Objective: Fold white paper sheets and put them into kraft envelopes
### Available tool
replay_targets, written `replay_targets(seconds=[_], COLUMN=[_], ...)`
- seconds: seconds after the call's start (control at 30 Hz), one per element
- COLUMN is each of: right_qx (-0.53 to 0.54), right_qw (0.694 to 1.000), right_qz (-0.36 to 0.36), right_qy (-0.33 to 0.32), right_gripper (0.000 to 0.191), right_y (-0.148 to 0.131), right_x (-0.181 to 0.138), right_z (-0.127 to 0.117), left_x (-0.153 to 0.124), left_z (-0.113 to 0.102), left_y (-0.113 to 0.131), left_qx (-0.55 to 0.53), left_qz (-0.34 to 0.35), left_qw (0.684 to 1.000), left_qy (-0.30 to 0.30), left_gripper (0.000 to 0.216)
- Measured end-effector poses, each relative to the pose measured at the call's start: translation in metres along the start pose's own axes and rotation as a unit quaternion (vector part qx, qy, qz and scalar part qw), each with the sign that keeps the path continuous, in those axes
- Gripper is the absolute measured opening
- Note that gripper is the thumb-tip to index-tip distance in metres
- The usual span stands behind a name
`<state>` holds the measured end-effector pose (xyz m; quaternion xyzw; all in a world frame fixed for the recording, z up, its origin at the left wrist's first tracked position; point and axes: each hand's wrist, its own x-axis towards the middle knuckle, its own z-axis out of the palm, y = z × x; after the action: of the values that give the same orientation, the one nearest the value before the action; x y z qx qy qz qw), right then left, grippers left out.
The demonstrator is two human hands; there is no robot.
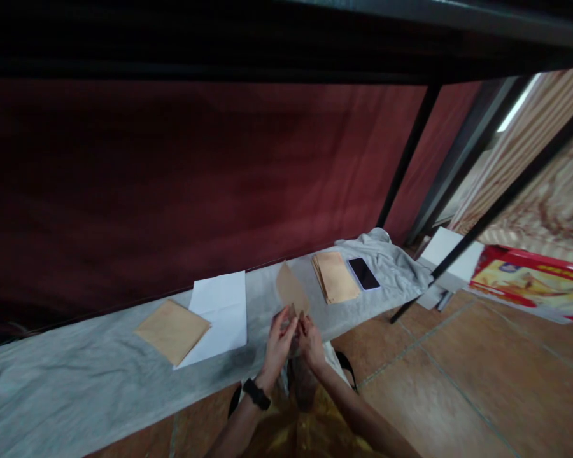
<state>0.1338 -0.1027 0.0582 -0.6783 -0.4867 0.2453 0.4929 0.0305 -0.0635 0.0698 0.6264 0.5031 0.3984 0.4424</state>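
My left hand [281, 338] and my right hand [311, 340] come together low in the middle of the view, fingers closed on the near end of a brown paper envelope [291, 286]. The envelope stands tilted up and away from me. What the fingertips do at its edge is partly hidden. To the right lies a stack of brown envelopes [337, 277], with a dark-screened phone [363, 273] beside it. On the left, more brown envelopes [172, 331] rest turned at an angle, overlapping a sheet of white paper [226, 312].
A grey cloth [100, 375] covers the low bench. Behind it stands a dark red panel [219, 178], and a dark metal frame [410, 152] runs overhead and down the right. White boxes [446, 254] and a red and yellow carton [535, 283] sit on the tiled floor [458, 369].
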Motion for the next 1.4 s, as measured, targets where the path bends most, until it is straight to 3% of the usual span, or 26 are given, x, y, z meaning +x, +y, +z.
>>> replay_targets(seconds=[0.1,0.2,0.3,0.53,0.7,0.8,0.87,0.93,1.07,1.3,1.4], right_qx=[0.214,0.316,0.309,0.215,0.103,-0.057,-0.191,-0.289,-0.376,-0.386,-0.383], right_qw=[0.97,0.929,0.923,0.928,0.965,0.991,0.967,0.933,0.897,0.899,0.9], right_qz=[0.114,0.187,0.215,0.241,0.168,-0.01,-0.136,-0.196,-0.217,-0.198,-0.197], right_qy=[-0.005,-0.043,-0.075,-0.184,-0.174,-0.124,-0.095,-0.086,-0.084,-0.068,-0.072], right_gripper=[0.044,0.053,0.058,0.046,0.031,0.031,0.04,0.046,0.05,0.049,0.049], right_y=[-0.001,0.0,0.0,0.011,0.013,0.016,0.025,0.038,0.062,0.066,0.067], right_x=[0.0,-0.004,-0.01,-0.012,-0.013,-0.013,-0.012,-0.011,-0.01,-0.009,-0.008], right_z=[0.005,0.009,0.011,-0.006,-0.017,-0.016,-0.013,-0.009,-0.003,0.005,0.005], left_x=[-0.004,-0.007,-0.009,-0.01,-0.005,0.0,0.0,-0.001,-0.006,0.011,0.028], left_z=[0.002,0.002,-0.002,-0.009,-0.018,-0.021,-0.021,-0.02,-0.024,-0.011,0.004], left_y=[-0.006,-0.011,-0.015,-0.034,-0.046,-0.049,-0.051,-0.052,-0.055,-0.055,-0.06], left_qx=[-0.031,-0.137,-0.192,-0.081,0.031,0.111,0.154,0.199,0.315,0.464,0.493], left_qz=[-0.061,-0.161,-0.197,-0.178,-0.15,-0.131,-0.108,-0.073,-0.017,0.162,0.184], left_qw=[0.996,0.977,0.961,0.981,0.988,0.985,0.982,0.977,0.949,0.869,0.845], left_qy=[0.061,0.036,-0.003,-0.012,0.002,-0.011,-0.005,0.017,0.02,-0.054,-0.094], left_gripper=[0.06,0.085,0.094,0.08,0.067,0.061,0.057,0.053,0.052,0.05,0.052])
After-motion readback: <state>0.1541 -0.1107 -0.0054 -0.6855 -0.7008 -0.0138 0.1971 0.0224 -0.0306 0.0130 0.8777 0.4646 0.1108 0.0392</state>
